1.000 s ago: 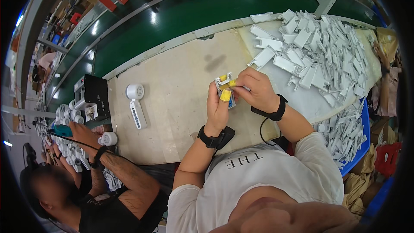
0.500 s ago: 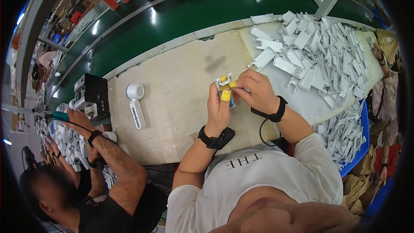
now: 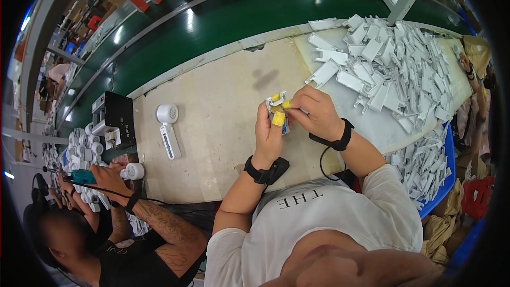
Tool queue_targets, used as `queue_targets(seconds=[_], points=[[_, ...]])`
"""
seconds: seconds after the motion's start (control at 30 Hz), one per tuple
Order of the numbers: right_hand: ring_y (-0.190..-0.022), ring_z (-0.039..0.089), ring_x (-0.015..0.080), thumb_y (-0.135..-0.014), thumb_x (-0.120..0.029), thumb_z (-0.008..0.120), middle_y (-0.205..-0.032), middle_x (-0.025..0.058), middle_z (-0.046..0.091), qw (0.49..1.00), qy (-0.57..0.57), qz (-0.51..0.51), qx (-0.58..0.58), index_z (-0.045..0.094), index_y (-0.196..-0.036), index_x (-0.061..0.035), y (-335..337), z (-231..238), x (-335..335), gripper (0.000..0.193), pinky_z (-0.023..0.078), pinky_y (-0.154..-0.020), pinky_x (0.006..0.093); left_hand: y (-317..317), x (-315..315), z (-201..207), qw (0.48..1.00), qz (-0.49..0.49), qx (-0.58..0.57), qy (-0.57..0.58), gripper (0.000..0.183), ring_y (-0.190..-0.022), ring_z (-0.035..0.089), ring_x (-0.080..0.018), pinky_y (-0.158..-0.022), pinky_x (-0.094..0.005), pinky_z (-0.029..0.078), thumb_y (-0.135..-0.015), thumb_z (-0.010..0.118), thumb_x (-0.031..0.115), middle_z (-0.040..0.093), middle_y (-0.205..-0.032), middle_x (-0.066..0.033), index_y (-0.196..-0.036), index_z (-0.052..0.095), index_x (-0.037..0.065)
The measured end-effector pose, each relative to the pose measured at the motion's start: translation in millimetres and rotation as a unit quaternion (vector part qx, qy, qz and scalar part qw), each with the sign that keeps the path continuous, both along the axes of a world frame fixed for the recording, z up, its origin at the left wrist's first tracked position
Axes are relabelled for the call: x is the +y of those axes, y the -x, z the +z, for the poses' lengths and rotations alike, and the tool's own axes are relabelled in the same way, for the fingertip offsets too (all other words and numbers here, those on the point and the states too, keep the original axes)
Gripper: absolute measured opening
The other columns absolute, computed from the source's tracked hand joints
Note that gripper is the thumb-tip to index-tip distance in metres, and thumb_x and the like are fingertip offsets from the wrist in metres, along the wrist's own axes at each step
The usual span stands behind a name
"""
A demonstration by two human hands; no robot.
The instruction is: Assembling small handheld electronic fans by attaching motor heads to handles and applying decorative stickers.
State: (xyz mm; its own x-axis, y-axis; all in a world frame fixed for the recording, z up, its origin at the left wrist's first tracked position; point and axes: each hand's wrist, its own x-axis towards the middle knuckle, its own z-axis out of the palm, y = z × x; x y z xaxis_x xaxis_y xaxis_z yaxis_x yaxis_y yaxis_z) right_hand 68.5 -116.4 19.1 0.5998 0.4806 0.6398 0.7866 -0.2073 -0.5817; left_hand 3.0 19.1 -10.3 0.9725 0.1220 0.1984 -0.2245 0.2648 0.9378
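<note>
Over the middle of the worktable [image 3: 212, 127], my left hand [image 3: 269, 133] grips a small white plastic part [image 3: 269, 104] between thumb and fingers. Yellow covers wrap some of my fingertips. From the other side, my right hand [image 3: 317, 112] pinches at the same part, its thumb and forefinger closed against it. Whether those fingertips hold a smaller piece is hidden. A bit of blue shows below the part, between the hands. To the left lies a white handheld device [image 3: 169, 133] with a round head and a dark strip on its handle.
White channel-shaped plastic pieces [image 3: 380, 69] are heaped at the right, with more in a blue bin [image 3: 450, 154]. A black box-shaped machine [image 3: 119, 119] stands at the table's left end. Beside it, a co-worker's hand [image 3: 109, 180] holds a teal power screwdriver [image 3: 83, 176]. A green conveyor [image 3: 223, 18] runs behind.
My hands and the white part stay nearly still. At the left, the co-worker's arm and teal screwdriver have come lower and nearer, and a white round-headed device now shows beside that hand.
</note>
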Motion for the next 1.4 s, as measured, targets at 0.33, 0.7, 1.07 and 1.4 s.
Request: queue_targets(seconds=[0.33, 0.7, 1.07, 1.4], points=[[-0.066, 0.057, 0.0227, -0.066, 0.002, 0.068, -0.077, 0.0078, 0.055, 1.000, 0.012, 0.000, -0.005, 0.061, -0.080, -0.0032, 0, 0, -1, 0.017, 0.047, -0.057, 0.0296, -1, 0, 0, 1.000, 0.010, -0.007, -0.020, 0.035, -0.075, 0.052, -0.0090, -0.066, -0.0233, 0.044, -0.095, 0.044, 0.026, 0.054, -0.090, -0.0047, -0.118, 0.039, 0.001], [-0.066, 0.057, 0.0237, -0.065, -0.001, 0.069, -0.076, 0.0076, 0.056, 0.998, 0.029, -0.017, -0.050, 0.061, -0.079, -0.0047, 3, 4, -1, 0.017, 0.046, -0.056, 0.0310, -1, -1, 1, 0.995, 0.039, -0.043, -0.078, 0.030, -0.070, 0.049, -0.0081, -0.062, -0.0220, 0.042, -0.096, 0.042, 0.022, 0.053, -0.085, -0.0034, -0.116, 0.041, 0.000], [-0.068, 0.057, 0.0226, -0.066, -0.007, 0.068, -0.083, 0.0037, 0.056, 0.998, 0.016, -0.039, -0.042, 0.061, -0.085, -0.0098, 5, 3, 7, 0.020, 0.046, -0.059, 0.0330, -5, -2, -4, 0.997, 0.050, -0.007, -0.066, 0.030, -0.074, 0.049, -0.0071, -0.065, -0.0214, 0.043, -0.096, 0.041, 0.019, 0.052, -0.090, -0.0027, -0.120, 0.041, 0.001], [-0.068, 0.057, 0.0218, -0.066, -0.007, 0.068, -0.089, 0.0028, 0.060, 0.995, 0.017, -0.014, -0.100, 0.062, -0.087, -0.0106, -1, -4, 0, 0.022, 0.046, -0.060, 0.0317, -2, 3, 7, 1.000, -0.030, -0.003, -0.004, 0.035, -0.077, 0.050, -0.0095, -0.068, -0.0243, 0.044, -0.095, 0.044, 0.021, 0.051, -0.093, -0.0043, -0.124, 0.035, 0.002]])
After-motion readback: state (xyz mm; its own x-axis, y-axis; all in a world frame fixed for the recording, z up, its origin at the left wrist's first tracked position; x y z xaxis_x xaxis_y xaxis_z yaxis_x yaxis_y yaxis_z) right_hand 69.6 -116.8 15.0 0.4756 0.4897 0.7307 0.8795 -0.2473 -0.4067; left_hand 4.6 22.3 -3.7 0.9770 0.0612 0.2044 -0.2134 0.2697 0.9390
